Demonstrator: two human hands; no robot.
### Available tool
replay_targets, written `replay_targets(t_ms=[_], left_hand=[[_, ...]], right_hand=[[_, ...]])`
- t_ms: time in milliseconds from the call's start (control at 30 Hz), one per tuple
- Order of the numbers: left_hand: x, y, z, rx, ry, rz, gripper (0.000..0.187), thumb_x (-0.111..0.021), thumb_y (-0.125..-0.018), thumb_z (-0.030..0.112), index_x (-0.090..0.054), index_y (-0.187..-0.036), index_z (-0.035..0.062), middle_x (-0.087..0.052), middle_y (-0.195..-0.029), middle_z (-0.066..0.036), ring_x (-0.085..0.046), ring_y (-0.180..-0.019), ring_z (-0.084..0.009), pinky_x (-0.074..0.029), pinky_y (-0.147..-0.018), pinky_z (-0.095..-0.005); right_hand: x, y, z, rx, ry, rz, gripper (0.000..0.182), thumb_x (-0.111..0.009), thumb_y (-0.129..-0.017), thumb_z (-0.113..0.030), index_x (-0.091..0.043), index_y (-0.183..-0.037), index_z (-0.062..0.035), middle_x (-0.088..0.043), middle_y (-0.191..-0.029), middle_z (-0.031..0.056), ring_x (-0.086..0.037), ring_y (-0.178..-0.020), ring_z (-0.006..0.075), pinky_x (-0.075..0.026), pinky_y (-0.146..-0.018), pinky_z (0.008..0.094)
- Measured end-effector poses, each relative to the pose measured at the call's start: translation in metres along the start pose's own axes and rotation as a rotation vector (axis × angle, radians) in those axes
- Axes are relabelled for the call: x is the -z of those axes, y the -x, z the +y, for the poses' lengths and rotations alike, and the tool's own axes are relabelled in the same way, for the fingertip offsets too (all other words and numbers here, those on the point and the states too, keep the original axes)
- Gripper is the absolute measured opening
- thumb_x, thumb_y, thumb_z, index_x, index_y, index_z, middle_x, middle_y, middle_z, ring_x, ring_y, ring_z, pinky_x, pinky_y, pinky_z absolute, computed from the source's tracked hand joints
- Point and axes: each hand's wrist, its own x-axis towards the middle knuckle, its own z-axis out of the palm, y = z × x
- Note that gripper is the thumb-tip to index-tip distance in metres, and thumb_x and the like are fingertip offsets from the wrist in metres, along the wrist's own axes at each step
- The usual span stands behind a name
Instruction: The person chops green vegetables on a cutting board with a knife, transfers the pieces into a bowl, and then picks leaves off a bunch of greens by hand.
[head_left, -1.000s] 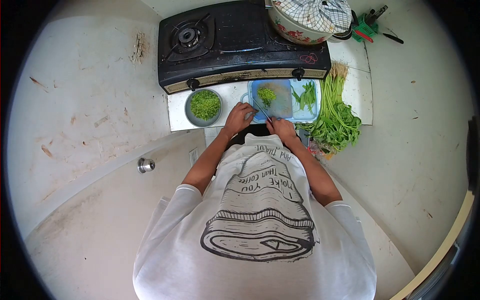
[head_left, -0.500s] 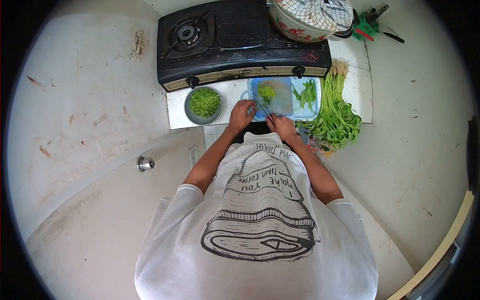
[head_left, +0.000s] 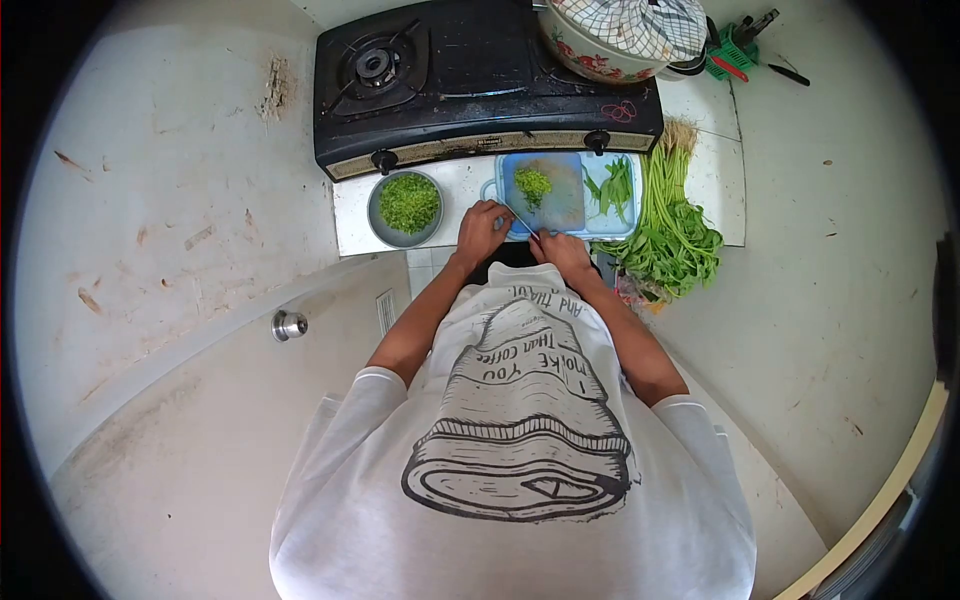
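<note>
Head view: right hand [head_left: 566,253] grips knife [head_left: 522,222] over cutting board [head_left: 560,200].

Tight white-walled corner. On my left, a pale wall [head_left: 150,200] with brown scuffs and peeling patches; nearer me, an off-white door [head_left: 220,430] with a round silver knob [head_left: 289,325]. Ahead, a white tiled counter [head_left: 350,225] carries a wide black gas stove [head_left: 480,115]. Right, a plain whitish wall [head_left: 830,200], lightly spotted. Small patch of light floor tiles [head_left: 420,270]. Soft light.
</note>
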Motion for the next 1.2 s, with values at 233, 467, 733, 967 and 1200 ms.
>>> replay_targets(t_ms=[233, 467, 733, 967, 1200], left_hand=[[-0.001, 0.002, 0.005, 0.102, 0.074, 0.022, 0.008, -0.074, -0.084, 0.010, -0.075, -0.092, 0.0070, -0.073, -0.090, -0.009, -0.067, -0.091, -0.0332, -0.053, -0.085, -0.0437], [-0.004, 0.003, -0.001, 0.006, 0.026, 0.048, 0.007, -0.075, -0.085, 0.011, -0.076, -0.090, 0.0074, -0.073, -0.090, -0.009, -0.067, -0.091, -0.0323, -0.052, -0.083, -0.0438], [-0.005, 0.006, -0.008, -0.100, -0.086, 0.038, 0.008, -0.076, -0.085, 0.014, -0.077, -0.090, 0.0075, -0.073, -0.091, -0.008, -0.067, -0.090, -0.0303, -0.050, -0.082, -0.0432], [-0.004, 0.009, -0.005, -0.098, -0.125, 0.034, 0.007, -0.077, -0.086, 0.015, -0.077, -0.090, 0.0095, -0.071, -0.092, -0.006, -0.067, -0.090, -0.0279, -0.049, -0.082, -0.0427], [-0.005, 0.005, -0.001, -0.080, -0.090, 0.040, 0.008, -0.076, -0.087, 0.015, -0.075, -0.090, 0.0079, -0.071, -0.092, -0.006, -0.067, -0.090, -0.0288, -0.049, -0.083, -0.0426]], right_hand=[[0.007, -0.001, -0.002, -0.057, -0.037, 0.034, 0.042, -0.054, -0.104, -0.043, -0.067, -0.105, -0.0034, -0.072, -0.080, 0.0266, -0.073, -0.078, 0.0450, -0.058, -0.074, 0.0555], [0.003, 0.003, 0.006, 0.015, -0.046, 0.008, 0.042, -0.055, -0.103, -0.044, -0.068, -0.104, -0.0039, -0.072, -0.077, 0.0255, -0.072, -0.076, 0.0456, -0.057, -0.074, 0.0567], [-0.010, -0.001, 0.010, 0.108, -0.015, 0.065, 0.042, -0.055, -0.104, -0.043, -0.066, -0.102, -0.0022, -0.071, -0.073, 0.0234, -0.071, -0.070, 0.0437, -0.058, -0.067, 0.0555], [-0.015, -0.008, 0.009, 0.091, -0.001, 0.078, 0.042, -0.053, -0.104, -0.042, -0.066, -0.101, -0.0020, -0.071, -0.072, 0.0232, -0.072, -0.069, 0.0433, -0.058, -0.065, 0.0546], [-0.013, -0.003, 0.015, 0.052, -0.033, 0.113, 0.043, -0.053, -0.104, -0.043, -0.066, -0.101, -0.0022, -0.070, -0.072, 0.0239, -0.071, -0.068, 0.0445, -0.057, -0.066, 0.0552]])
